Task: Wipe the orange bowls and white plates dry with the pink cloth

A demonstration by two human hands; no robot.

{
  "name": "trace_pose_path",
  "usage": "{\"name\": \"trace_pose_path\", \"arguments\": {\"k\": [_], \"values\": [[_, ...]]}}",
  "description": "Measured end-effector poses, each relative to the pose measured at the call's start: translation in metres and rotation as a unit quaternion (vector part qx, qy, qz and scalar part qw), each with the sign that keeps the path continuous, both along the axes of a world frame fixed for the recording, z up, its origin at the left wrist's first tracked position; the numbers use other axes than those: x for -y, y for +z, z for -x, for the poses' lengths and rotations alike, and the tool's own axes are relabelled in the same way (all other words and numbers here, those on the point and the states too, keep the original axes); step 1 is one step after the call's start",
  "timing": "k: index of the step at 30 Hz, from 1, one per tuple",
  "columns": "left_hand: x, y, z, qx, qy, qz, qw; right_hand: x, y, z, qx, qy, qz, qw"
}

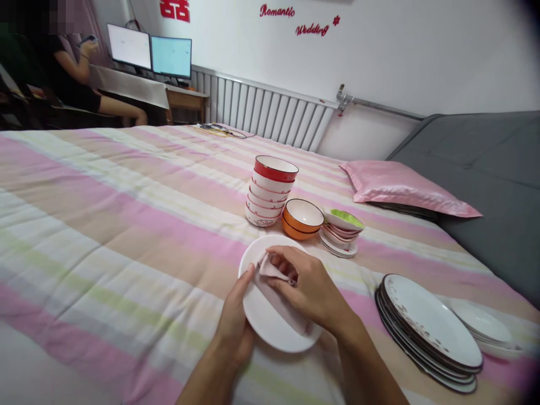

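Observation:
A round white plate (270, 326) is held just above the striped bed cover, tilted toward me. My left hand (236, 320) grips its left rim, thumb on the upper face and the other fingers hidden beneath. In my right hand (310, 284) is a pale pink cloth (270, 269), pinched between thumb and fingers. Part of the cloth lies across the plate's face. Just beyond the plate stand a tall stack of white and red bowls (272, 191) and two orange bowls (302, 219).
Small dishes (341, 230) are stacked beside the orange bowls. Oval plates (430, 326) and smaller white plates (483, 323) lie at the right. A pink pillow (409, 183) rests by the grey headboard (476, 152). At the far left a person (76, 73) sits holding a phone.

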State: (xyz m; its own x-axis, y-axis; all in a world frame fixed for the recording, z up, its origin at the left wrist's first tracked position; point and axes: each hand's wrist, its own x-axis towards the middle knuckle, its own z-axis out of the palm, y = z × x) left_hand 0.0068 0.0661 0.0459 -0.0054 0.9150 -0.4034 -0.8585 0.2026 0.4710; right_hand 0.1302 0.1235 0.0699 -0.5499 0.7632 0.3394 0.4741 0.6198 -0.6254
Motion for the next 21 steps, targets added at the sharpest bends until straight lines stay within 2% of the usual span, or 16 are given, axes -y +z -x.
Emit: {"name": "trace_pose_path", "arguments": {"k": [5, 9, 11, 14, 16, 19, 21], "values": [[0.0, -0.002, 0.0, 0.003, 0.001, 0.0, 1.0, 0.0, -0.004, 0.005, -0.049, -0.063, 0.007, 0.997], [0.0, -0.003, -0.002, 0.007, -0.009, 0.001, 1.0, 0.007, -0.002, 0.012, -0.044, -0.094, 0.001, 0.995], [0.0, -0.003, -0.002, 0.014, -0.008, -0.009, 1.0, 0.011, 0.003, 0.01, -0.03, -0.051, 0.032, 0.998], [-0.002, -0.004, 0.0, 0.028, -0.006, -0.021, 0.999, 0.012, 0.013, 0.0, -0.012, 0.066, 0.101, 0.993], [-0.003, -0.005, 0.002, 0.029, 0.006, -0.021, 0.999, 0.011, 0.018, -0.007, -0.027, 0.099, 0.116, 0.988], [-0.004, -0.005, 0.005, 0.03, 0.032, -0.027, 0.999, 0.008, 0.018, -0.011, -0.052, 0.05, 0.026, 0.997], [-0.005, -0.005, 0.007, 0.034, 0.043, -0.029, 0.998, 0.008, 0.015, -0.006, -0.006, 0.055, -0.044, 0.998]]}}
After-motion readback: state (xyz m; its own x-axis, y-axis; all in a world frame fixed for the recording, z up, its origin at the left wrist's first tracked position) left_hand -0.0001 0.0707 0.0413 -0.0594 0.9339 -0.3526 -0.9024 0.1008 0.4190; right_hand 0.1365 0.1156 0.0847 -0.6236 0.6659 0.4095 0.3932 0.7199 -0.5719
